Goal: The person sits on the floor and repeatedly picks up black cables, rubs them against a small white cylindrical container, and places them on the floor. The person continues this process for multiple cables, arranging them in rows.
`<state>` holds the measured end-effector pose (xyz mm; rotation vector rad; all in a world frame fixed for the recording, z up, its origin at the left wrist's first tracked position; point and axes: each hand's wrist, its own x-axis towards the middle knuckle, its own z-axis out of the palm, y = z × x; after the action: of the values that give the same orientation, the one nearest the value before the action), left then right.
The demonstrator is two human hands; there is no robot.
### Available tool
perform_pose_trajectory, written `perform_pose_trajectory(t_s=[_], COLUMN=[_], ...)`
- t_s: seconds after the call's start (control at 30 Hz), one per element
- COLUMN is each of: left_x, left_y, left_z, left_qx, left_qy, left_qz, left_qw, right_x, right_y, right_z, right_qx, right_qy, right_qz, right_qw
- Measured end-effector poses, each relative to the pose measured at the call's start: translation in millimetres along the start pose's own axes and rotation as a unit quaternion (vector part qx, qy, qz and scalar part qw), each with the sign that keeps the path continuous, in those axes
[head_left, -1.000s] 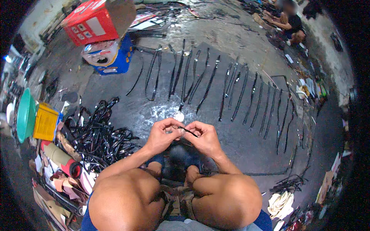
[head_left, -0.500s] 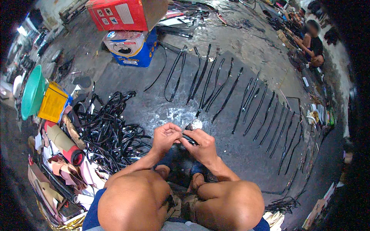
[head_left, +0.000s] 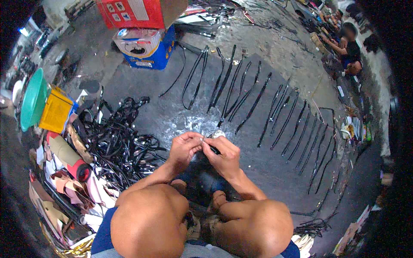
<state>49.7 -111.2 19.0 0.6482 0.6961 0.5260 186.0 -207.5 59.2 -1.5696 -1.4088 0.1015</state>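
My left hand and my right hand meet above the dark sheet on the floor, fingertips pinched together. Tucked under the fingers of my right hand is a small black piece, perhaps a strap end or a tool handle; its kind is unclear. Whatever my left fingertips pinch is too small to make out. Just beyond my hands sits a round, whitish object, partly covered by my fingers. To the left lies a tangled heap of glossy black straps. Other black straps are spread in a row across the sheet.
A blue box supports a red carton at the far side. On the left stand a green basin, a yellow tin, a roll of material and scraps. Another person sits at far right.
My hands stay together; the fingers have shifted slightly and less of the black piece shows. The whitish object is more covered. The whole view has moved a little.
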Motion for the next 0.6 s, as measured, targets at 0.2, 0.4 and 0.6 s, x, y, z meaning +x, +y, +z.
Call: perform_pose_trajectory(t_s=[0.2,0.4,0.6], left_x=[10,32,53], left_y=[-2,51,99], left_z=[-15,-47,-137], left_qx=[-0.023,-0.047,-0.080], left_qy=[0.015,0.104,0.166], left_qz=[0.122,0.196,0.233], left_qw=[0.992,0.974,0.955], right_x=[-2,-19,-46], right_y=[-6,-6,-7], right_z=[2,-12,-36], right_qx=[0.007,-0.001,0.004], right_qy=[-0.030,-0.028,-0.069], right_qz=[0.011,0.037,0.103], right_qw=[0.999,0.999,0.992])
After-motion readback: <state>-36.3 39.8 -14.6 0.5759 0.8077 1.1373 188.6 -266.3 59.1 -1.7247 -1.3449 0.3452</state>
